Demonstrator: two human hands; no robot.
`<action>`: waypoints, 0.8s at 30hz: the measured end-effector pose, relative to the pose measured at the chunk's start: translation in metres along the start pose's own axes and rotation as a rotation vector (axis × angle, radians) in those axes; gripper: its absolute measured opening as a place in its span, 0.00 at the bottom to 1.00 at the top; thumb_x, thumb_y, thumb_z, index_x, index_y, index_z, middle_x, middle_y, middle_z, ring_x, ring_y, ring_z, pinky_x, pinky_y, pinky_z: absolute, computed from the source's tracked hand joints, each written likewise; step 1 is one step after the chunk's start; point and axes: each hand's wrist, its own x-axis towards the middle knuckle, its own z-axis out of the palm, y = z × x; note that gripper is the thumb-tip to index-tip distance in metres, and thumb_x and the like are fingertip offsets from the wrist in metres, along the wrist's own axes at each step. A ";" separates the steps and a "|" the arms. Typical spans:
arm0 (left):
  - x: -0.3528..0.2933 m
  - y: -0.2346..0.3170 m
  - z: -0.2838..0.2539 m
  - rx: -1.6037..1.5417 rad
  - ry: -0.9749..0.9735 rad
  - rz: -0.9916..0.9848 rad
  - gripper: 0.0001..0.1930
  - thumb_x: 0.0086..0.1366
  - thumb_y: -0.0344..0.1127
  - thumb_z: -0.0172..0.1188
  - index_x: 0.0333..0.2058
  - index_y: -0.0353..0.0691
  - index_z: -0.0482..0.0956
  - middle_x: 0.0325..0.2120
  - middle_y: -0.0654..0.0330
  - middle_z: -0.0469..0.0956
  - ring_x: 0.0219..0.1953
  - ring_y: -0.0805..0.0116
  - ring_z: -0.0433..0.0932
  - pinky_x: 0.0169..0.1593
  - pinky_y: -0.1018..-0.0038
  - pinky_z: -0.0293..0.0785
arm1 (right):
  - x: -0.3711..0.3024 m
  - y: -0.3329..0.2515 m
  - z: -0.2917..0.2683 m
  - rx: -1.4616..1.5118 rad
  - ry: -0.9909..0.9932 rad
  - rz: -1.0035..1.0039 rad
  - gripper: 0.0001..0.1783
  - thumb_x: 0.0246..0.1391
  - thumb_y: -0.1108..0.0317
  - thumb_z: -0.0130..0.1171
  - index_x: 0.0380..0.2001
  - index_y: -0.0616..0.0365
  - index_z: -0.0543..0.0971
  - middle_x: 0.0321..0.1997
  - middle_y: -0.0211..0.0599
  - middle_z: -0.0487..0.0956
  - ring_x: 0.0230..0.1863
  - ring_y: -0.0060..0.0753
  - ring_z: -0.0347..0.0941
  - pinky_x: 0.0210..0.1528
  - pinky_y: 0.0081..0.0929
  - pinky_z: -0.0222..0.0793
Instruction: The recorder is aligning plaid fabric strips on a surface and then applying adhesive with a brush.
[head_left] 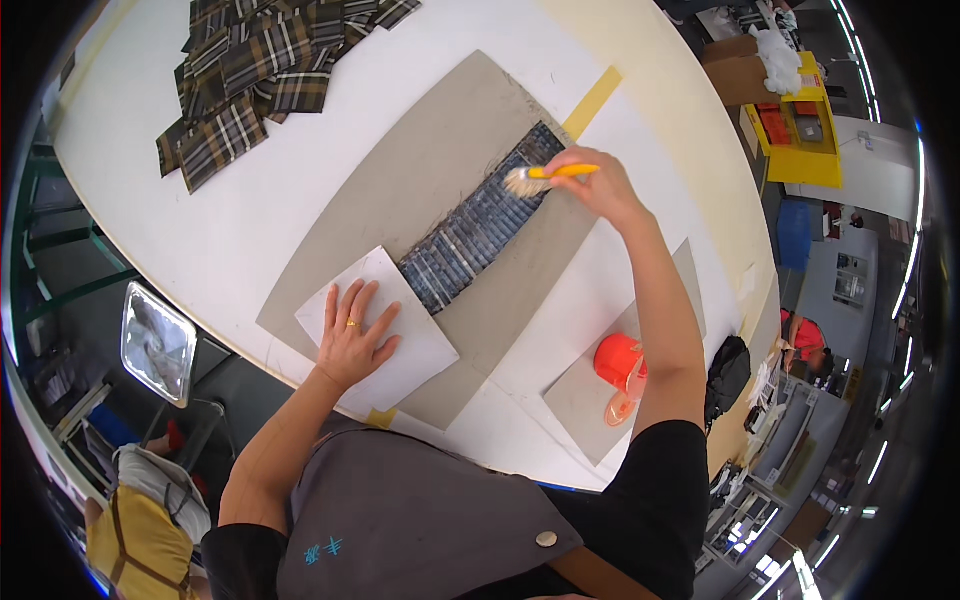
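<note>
My right hand (600, 183) grips a brush (563, 172) with a yellow handle and pale bristles. The bristles touch, or hover just over, a long row of overlapping dark blue strips (470, 240), fabric by the look of them. Those strips lie slantwise on a large grey sheet (370, 190). My left hand (355, 330), a ring on one finger, rests flat with fingers spread on a white sheet (400, 350). That sheet covers the lower left end of the row.
Plaid fabric pieces (250, 60) are heaped at the table's far left. Right of me, a red container (618, 358) stands on a smaller grey board (585, 410). A yellow bin (805, 150) is beyond the table. Another person (140, 535) in yellow is at the lower left.
</note>
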 end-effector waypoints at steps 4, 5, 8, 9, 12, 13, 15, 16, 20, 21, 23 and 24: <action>-0.001 0.001 -0.002 0.008 -0.007 -0.013 0.28 0.54 0.44 0.69 0.56 0.52 0.77 0.63 0.48 0.63 0.67 0.44 0.60 0.70 0.39 0.48 | 0.027 0.018 -0.032 -0.302 0.166 -0.033 0.05 0.54 0.67 0.67 0.35 0.50 0.85 0.38 0.27 0.84 0.37 0.35 0.78 0.42 0.29 0.72; -0.003 0.001 -0.002 0.012 -0.014 -0.019 0.28 0.54 0.44 0.69 0.56 0.52 0.77 0.63 0.48 0.63 0.67 0.44 0.60 0.70 0.39 0.48 | 0.031 0.017 -0.026 -0.145 0.176 -0.069 0.05 0.54 0.67 0.67 0.35 0.50 0.85 0.38 0.27 0.84 0.37 0.34 0.78 0.42 0.29 0.72; -0.002 0.000 0.000 0.016 -0.008 -0.015 0.28 0.53 0.44 0.70 0.55 0.52 0.78 0.63 0.48 0.63 0.67 0.44 0.60 0.70 0.38 0.48 | 0.042 0.038 -0.009 0.075 0.226 -0.026 0.05 0.54 0.67 0.68 0.35 0.50 0.85 0.38 0.28 0.84 0.36 0.32 0.78 0.42 0.29 0.73; -0.001 0.000 0.000 0.013 -0.006 -0.008 0.29 0.53 0.44 0.70 0.55 0.52 0.78 0.63 0.48 0.63 0.67 0.44 0.60 0.70 0.38 0.48 | 0.050 0.054 -0.016 -0.025 0.260 0.084 0.05 0.53 0.67 0.68 0.35 0.50 0.85 0.37 0.28 0.84 0.36 0.32 0.78 0.42 0.28 0.73; -0.004 0.000 -0.001 0.030 -0.027 -0.031 0.28 0.55 0.45 0.69 0.56 0.55 0.77 0.63 0.50 0.63 0.67 0.47 0.60 0.70 0.39 0.48 | 0.051 0.052 -0.020 0.070 0.339 0.095 0.07 0.52 0.69 0.69 0.35 0.51 0.85 0.36 0.29 0.84 0.34 0.32 0.79 0.41 0.27 0.73; -0.004 -0.001 -0.002 0.040 -0.021 -0.035 0.28 0.55 0.45 0.69 0.56 0.55 0.77 0.63 0.50 0.63 0.67 0.47 0.60 0.70 0.40 0.48 | 0.051 0.046 -0.019 0.168 0.361 0.047 0.07 0.51 0.70 0.70 0.36 0.51 0.85 0.36 0.29 0.85 0.34 0.32 0.79 0.41 0.27 0.73; -0.001 -0.001 -0.001 0.037 -0.016 -0.013 0.27 0.55 0.45 0.69 0.56 0.55 0.77 0.63 0.50 0.63 0.67 0.47 0.60 0.70 0.40 0.48 | 0.041 0.064 -0.011 0.106 0.262 0.110 0.07 0.51 0.72 0.69 0.35 0.51 0.85 0.36 0.29 0.85 0.34 0.32 0.79 0.41 0.27 0.73; -0.003 0.001 0.000 0.023 -0.025 -0.015 0.27 0.55 0.46 0.69 0.55 0.55 0.77 0.63 0.50 0.63 0.67 0.47 0.60 0.70 0.40 0.48 | 0.034 0.075 -0.010 0.076 0.212 0.141 0.07 0.51 0.72 0.69 0.35 0.51 0.85 0.37 0.29 0.85 0.34 0.32 0.79 0.41 0.27 0.73; -0.001 -0.001 0.000 0.027 -0.027 -0.025 0.27 0.56 0.46 0.69 0.56 0.55 0.77 0.63 0.50 0.62 0.67 0.47 0.60 0.71 0.40 0.47 | 0.024 0.068 -0.038 0.013 0.220 0.006 0.05 0.52 0.73 0.68 0.34 0.50 0.85 0.38 0.30 0.84 0.38 0.32 0.79 0.42 0.27 0.73; -0.002 0.000 0.000 0.029 -0.035 -0.026 0.27 0.56 0.46 0.69 0.56 0.55 0.77 0.63 0.50 0.62 0.67 0.46 0.60 0.71 0.40 0.47 | 0.022 0.056 -0.033 0.091 0.153 -0.032 0.05 0.52 0.73 0.68 0.33 0.51 0.85 0.39 0.30 0.84 0.39 0.32 0.78 0.43 0.27 0.73; -0.002 -0.002 0.001 0.037 -0.020 -0.025 0.27 0.56 0.46 0.69 0.56 0.55 0.77 0.64 0.50 0.62 0.67 0.46 0.60 0.71 0.39 0.47 | 0.018 0.052 -0.033 0.023 0.110 -0.007 0.04 0.53 0.73 0.67 0.32 0.52 0.84 0.39 0.30 0.84 0.41 0.34 0.78 0.44 0.27 0.72; 0.000 -0.003 0.001 0.040 -0.007 -0.019 0.27 0.56 0.46 0.69 0.56 0.54 0.77 0.64 0.50 0.62 0.67 0.46 0.59 0.71 0.39 0.47 | 0.017 0.054 -0.036 -0.123 0.131 0.054 0.03 0.53 0.73 0.67 0.31 0.52 0.83 0.38 0.30 0.84 0.41 0.35 0.78 0.44 0.28 0.72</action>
